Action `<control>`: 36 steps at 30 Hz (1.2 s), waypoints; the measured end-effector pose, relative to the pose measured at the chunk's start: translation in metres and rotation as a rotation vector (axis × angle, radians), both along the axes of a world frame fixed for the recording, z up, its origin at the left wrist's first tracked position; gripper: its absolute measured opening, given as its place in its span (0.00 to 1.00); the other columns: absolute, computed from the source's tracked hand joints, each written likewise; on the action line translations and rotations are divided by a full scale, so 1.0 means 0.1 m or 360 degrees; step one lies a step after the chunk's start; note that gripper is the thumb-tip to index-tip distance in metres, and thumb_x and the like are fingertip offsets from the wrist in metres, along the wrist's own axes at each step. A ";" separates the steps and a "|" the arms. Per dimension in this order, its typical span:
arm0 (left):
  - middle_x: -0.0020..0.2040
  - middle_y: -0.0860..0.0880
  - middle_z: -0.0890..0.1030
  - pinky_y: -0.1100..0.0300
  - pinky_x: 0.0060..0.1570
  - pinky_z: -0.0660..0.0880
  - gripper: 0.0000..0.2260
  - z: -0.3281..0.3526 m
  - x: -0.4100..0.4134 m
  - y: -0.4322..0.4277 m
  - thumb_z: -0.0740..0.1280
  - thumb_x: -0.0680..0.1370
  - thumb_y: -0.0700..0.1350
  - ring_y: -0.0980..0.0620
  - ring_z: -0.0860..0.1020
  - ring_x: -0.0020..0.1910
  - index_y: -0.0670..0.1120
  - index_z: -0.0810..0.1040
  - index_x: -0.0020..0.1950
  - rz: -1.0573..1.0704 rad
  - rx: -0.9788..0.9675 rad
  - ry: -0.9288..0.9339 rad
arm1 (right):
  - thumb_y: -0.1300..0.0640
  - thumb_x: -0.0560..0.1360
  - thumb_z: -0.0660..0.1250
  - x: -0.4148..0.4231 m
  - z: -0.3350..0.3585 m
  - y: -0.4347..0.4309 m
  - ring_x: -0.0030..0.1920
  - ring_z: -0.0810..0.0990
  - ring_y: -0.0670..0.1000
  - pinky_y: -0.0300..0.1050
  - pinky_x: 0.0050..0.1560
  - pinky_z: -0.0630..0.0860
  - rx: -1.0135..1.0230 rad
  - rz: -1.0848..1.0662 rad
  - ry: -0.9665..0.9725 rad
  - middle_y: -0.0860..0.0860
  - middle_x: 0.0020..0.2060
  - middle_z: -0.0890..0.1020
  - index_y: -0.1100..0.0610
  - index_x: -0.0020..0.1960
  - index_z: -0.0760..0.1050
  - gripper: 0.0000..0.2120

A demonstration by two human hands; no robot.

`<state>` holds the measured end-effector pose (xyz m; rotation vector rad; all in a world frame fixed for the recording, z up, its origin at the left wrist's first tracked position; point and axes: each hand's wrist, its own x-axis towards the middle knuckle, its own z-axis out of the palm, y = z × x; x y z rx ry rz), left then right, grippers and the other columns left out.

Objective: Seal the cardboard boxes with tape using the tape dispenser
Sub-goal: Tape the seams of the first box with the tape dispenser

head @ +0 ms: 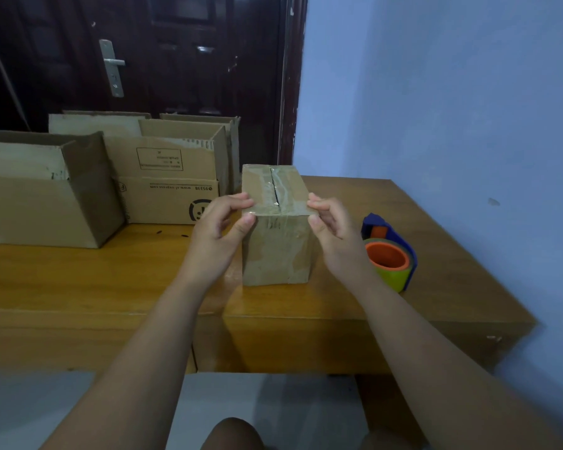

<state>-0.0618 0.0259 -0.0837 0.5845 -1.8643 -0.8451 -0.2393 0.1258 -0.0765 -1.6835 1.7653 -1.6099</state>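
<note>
A small brown cardboard box [278,248] stands on the wooden table [117,280], its top flaps closed with clear tape along and across the seam. My left hand [220,228] pinches the box's near top-left corner, fingers on top and thumb on the front face. My right hand [330,222] pinches the near top-right corner the same way. The tape dispenser [389,254], blue with an orange core and a yellowish tape roll, lies on the table just right of the box, beside my right wrist.
Several open cardboard boxes [46,196] stand at the table's back left, one printed box [173,190] right behind my left hand. A dark door [176,60] is behind them and a pale blue wall [452,108] runs along the right.
</note>
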 end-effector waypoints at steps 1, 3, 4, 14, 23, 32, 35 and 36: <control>0.60 0.64 0.73 0.53 0.65 0.68 0.10 0.00 0.01 0.03 0.63 0.75 0.61 0.59 0.69 0.64 0.62 0.75 0.55 0.0037 -0.0051 -0.0041 | 0.58 0.81 0.59 0.00 0.03 0.03 0.64 0.70 0.36 0.30 0.61 0.69 0.0042 0.0051 -0.0080 0.41 0.64 0.70 0.49 0.57 0.72 0.08; 0.59 0.64 0.74 0.64 0.63 0.60 0.14 0.03 0.05 0.11 0.56 0.75 0.63 0.55 0.68 0.64 0.63 0.75 0.56 0.0112 -0.0221 -0.0133 | 0.61 0.81 0.58 0.00 0.10 0.09 0.64 0.70 0.37 0.31 0.63 0.68 0.0074 0.0074 -0.0200 0.43 0.67 0.71 0.49 0.56 0.73 0.09; 0.58 0.65 0.75 0.69 0.59 0.58 0.15 0.05 0.06 0.16 0.54 0.76 0.63 0.54 0.68 0.63 0.63 0.76 0.56 0.0126 -0.0294 -0.0163 | 0.62 0.81 0.57 0.01 0.13 0.11 0.66 0.69 0.39 0.34 0.65 0.67 0.0071 -0.0003 -0.0224 0.45 0.67 0.72 0.50 0.55 0.74 0.11; 0.69 0.55 0.69 0.49 0.68 0.66 0.17 0.37 0.15 0.01 0.62 0.79 0.51 0.54 0.65 0.70 0.59 0.69 0.68 0.0711 0.0359 0.0335 | 0.47 0.77 0.64 0.48 0.24 0.27 0.62 0.68 0.51 0.47 0.60 0.70 0.0112 -0.0644 -0.0598 0.49 0.62 0.63 0.45 0.61 0.66 0.14; 0.65 0.49 0.73 0.51 0.66 0.65 0.21 0.23 0.19 -0.07 0.55 0.82 0.55 0.47 0.68 0.68 0.49 0.67 0.72 0.0316 0.1072 0.0462 | 0.38 0.78 0.55 0.68 0.08 0.33 0.63 0.69 0.48 0.43 0.52 0.73 0.0306 -0.0264 -0.0893 0.48 0.70 0.65 0.42 0.75 0.53 0.28; 0.57 0.53 0.79 0.66 0.49 0.74 0.12 0.43 -0.06 0.07 0.58 0.82 0.46 0.58 0.78 0.55 0.51 0.72 0.65 0.0044 0.0713 0.0713 | 0.31 0.76 0.49 -0.04 0.47 0.07 0.65 0.70 0.41 0.41 0.66 0.70 -0.0136 -0.0393 -0.0239 0.48 0.67 0.70 0.45 0.76 0.58 0.33; 0.62 0.50 0.78 0.57 0.63 0.71 0.15 0.45 -0.37 -0.02 0.58 0.82 0.45 0.55 0.75 0.62 0.48 0.71 0.68 -0.0115 0.0793 0.0712 | 0.46 0.83 0.49 -0.43 0.63 0.00 0.56 0.67 0.31 0.17 0.51 0.60 -0.0163 -0.0524 -0.0215 0.45 0.63 0.68 0.50 0.76 0.60 0.23; 0.63 0.50 0.77 0.54 0.65 0.69 0.16 0.46 -0.49 -0.05 0.58 0.82 0.44 0.54 0.75 0.63 0.47 0.71 0.69 -0.0171 0.0818 0.0702 | 0.49 0.83 0.49 -0.57 0.67 -0.01 0.57 0.67 0.34 0.17 0.50 0.60 -0.0177 -0.0551 -0.0244 0.45 0.64 0.69 0.51 0.75 0.61 0.21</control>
